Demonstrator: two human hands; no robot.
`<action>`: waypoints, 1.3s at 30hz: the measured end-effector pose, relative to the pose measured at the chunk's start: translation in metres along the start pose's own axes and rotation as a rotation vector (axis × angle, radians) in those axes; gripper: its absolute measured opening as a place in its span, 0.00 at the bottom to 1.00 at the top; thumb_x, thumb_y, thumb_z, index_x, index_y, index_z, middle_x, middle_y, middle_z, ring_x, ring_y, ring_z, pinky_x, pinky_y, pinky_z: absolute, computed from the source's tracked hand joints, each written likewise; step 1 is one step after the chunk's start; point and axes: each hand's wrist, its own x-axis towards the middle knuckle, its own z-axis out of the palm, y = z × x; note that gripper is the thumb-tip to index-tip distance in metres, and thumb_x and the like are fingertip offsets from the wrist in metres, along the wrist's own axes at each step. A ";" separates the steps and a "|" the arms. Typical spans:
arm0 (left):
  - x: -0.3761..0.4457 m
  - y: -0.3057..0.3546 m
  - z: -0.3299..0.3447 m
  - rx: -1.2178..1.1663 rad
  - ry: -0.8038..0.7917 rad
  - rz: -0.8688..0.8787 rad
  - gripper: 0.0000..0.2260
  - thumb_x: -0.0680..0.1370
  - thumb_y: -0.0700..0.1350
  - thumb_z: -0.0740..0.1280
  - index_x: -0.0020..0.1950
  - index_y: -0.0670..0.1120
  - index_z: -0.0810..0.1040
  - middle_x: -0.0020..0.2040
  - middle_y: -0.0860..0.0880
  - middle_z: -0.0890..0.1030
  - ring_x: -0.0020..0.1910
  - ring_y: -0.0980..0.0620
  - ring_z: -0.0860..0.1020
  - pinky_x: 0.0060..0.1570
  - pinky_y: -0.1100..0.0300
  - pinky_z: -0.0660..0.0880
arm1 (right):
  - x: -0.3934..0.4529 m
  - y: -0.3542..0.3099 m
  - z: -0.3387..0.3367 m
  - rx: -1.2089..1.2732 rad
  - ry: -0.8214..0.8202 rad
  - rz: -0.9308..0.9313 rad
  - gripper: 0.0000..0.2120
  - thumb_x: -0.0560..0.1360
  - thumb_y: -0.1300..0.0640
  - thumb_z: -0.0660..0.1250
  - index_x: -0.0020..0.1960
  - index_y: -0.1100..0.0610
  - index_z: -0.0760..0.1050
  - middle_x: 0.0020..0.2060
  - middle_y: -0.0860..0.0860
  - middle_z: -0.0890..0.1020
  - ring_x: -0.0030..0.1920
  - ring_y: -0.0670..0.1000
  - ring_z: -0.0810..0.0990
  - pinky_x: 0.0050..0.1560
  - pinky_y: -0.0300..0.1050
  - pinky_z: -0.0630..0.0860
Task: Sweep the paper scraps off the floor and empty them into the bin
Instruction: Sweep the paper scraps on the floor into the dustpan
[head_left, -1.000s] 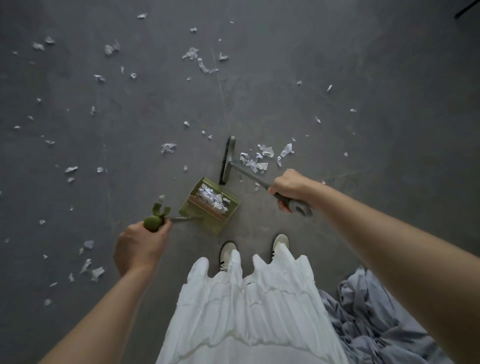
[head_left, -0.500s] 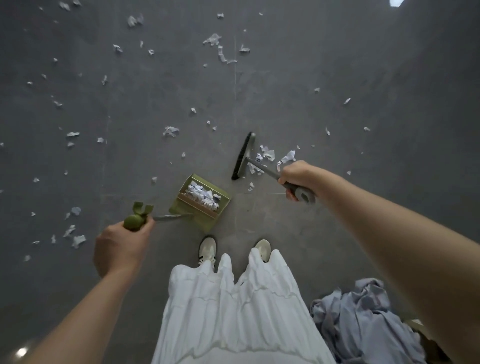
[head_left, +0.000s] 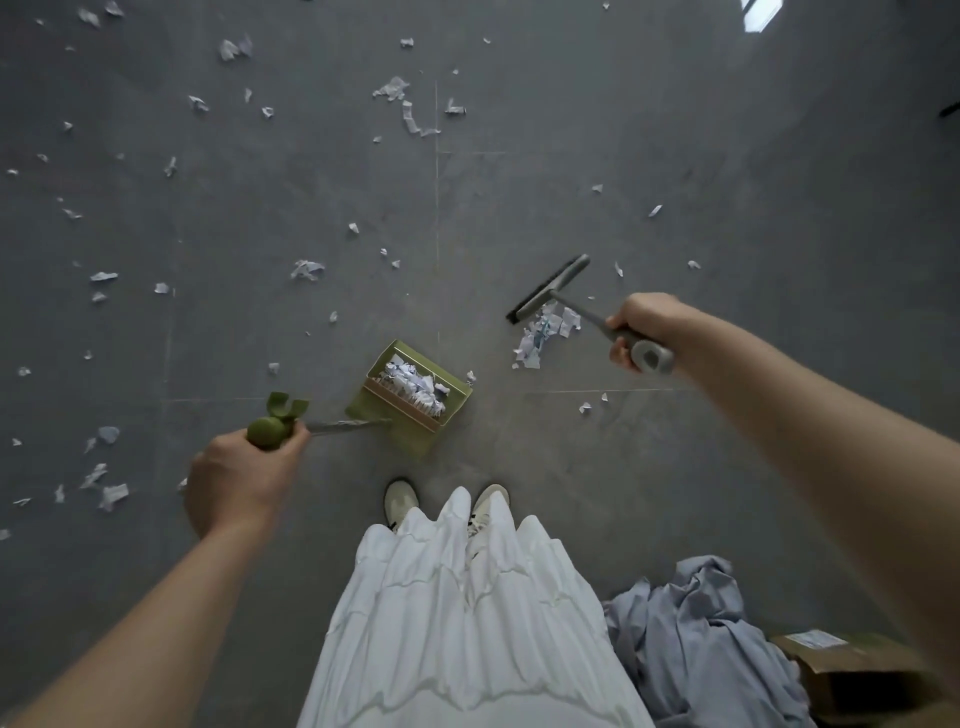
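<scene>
My left hand (head_left: 236, 480) grips the round green top of a long-handled green dustpan (head_left: 415, 400). The pan stands on the grey floor just ahead of my shoes and holds a heap of white paper scraps. My right hand (head_left: 641, 325) grips the grey handle of a broom whose dark brush head (head_left: 548, 288) rests on the floor, right of the pan. A small pile of scraps (head_left: 545, 332) lies just behind the brush head, toward me. Several loose scraps (head_left: 306, 270) are scattered over the floor to the left and far ahead. No bin is visible.
A crumpled grey-blue cloth (head_left: 696, 634) lies on the floor at my right, beside a cardboard box (head_left: 852, 670). My white skirt (head_left: 467, 613) hides the floor right under me. Tile joints cross the grey floor.
The broom head has swung away from the dustpan to the right, and the small scrap pile now lies between brush and my right hand. The dustpan has stayed put in front of my feet.
</scene>
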 end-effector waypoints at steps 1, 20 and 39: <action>-0.001 0.002 0.001 0.006 -0.003 0.010 0.19 0.73 0.56 0.74 0.40 0.39 0.83 0.39 0.33 0.80 0.42 0.33 0.79 0.38 0.52 0.69 | 0.002 0.001 -0.004 -0.008 0.022 -0.010 0.06 0.77 0.67 0.56 0.42 0.62 0.65 0.32 0.56 0.71 0.20 0.48 0.68 0.23 0.35 0.69; 0.017 0.014 -0.003 0.157 -0.147 0.194 0.19 0.73 0.55 0.75 0.28 0.50 0.72 0.35 0.36 0.80 0.39 0.35 0.79 0.35 0.54 0.65 | 0.015 0.037 0.006 -1.011 0.250 -0.136 0.04 0.71 0.60 0.63 0.38 0.57 0.69 0.34 0.56 0.79 0.30 0.53 0.80 0.35 0.41 0.75; 0.021 0.056 0.036 0.228 -0.277 0.257 0.19 0.74 0.59 0.70 0.41 0.42 0.82 0.44 0.36 0.82 0.48 0.36 0.81 0.41 0.52 0.72 | -0.040 0.067 -0.030 -0.909 0.178 -0.024 0.11 0.73 0.56 0.61 0.37 0.61 0.75 0.28 0.58 0.80 0.27 0.55 0.80 0.35 0.44 0.77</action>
